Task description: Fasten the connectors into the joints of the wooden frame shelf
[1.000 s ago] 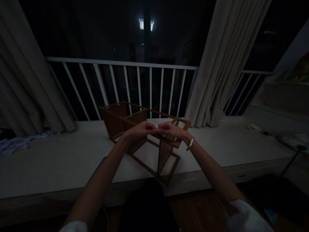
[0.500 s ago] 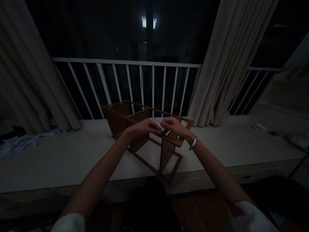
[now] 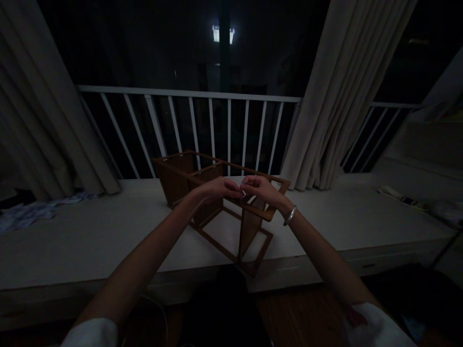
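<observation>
Already largely put together, the brown wooden open-frame shelf unit lies on its side on the long white window ledge, close to its front edge, with several panels and rails joined and the frame's near corner overhanging slightly. Both hands meet above the unit's upper front rail: the left hand and the right hand have their fingers curled inward, fingertips almost touching each other. The dim light hides whether they pinch some small part between them, so I cannot tell what they hold, if anything. A silver bangle circles the right wrist. Judging by the open frames without backs or inserts, some fitting seems left. Behind stand a white metal railing and pale curtains.
</observation>
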The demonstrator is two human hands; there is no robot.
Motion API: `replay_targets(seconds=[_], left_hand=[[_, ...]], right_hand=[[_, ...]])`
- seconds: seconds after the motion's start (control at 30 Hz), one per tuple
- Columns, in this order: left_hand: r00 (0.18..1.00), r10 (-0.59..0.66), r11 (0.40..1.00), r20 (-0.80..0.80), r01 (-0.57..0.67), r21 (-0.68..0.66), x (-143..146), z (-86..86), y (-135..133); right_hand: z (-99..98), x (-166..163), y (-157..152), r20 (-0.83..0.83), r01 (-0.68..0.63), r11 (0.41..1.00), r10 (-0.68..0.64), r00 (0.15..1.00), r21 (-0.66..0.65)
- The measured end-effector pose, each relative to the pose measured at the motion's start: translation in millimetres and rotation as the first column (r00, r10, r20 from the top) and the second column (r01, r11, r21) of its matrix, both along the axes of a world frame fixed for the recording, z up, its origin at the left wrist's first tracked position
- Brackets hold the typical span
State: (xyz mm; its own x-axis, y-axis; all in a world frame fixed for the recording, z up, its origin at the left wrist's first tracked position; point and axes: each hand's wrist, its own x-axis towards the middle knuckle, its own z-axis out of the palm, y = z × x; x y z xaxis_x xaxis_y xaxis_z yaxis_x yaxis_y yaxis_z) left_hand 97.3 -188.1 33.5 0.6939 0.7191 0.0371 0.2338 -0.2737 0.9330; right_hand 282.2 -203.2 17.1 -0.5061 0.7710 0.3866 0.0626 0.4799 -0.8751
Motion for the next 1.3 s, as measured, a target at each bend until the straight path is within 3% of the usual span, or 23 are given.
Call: replay_targets(seconds=[0.5, 0.7, 1.1, 1.3], left_hand=[[0.998, -0.001, 0.993, -0.059, 0.008, 0.121, 10.5, 1.8, -4.0], [0.998, -0.021, 0.995, -0.065, 0.028, 0.097, 7.4, 0.4, 0.2], [0.997, -0.044, 0.996, -0.056, 0.048, 0.072, 6.0, -1.7, -4.9], [0.999, -0.035, 0.997, -0.041, 0.038, 0.066, 7.2, 0.2, -10.1]], right_hand=[[-2.8, 2.4, 3.9, -0.010, -0.002, 1.000, 0.002, 1.000, 0.012], [-3.0, 1.9, 5.5, -0.030, 0.010, 1.000, -0.010, 0.999, -0.013], [-2.7, 2.0, 6.0, 0.046, -0.105, 0.994, 0.105, 0.993, 0.011], [-0.9, 1.2, 3.4, 0.066, -0.064, 0.998, 0.064, 0.996, -0.005]])
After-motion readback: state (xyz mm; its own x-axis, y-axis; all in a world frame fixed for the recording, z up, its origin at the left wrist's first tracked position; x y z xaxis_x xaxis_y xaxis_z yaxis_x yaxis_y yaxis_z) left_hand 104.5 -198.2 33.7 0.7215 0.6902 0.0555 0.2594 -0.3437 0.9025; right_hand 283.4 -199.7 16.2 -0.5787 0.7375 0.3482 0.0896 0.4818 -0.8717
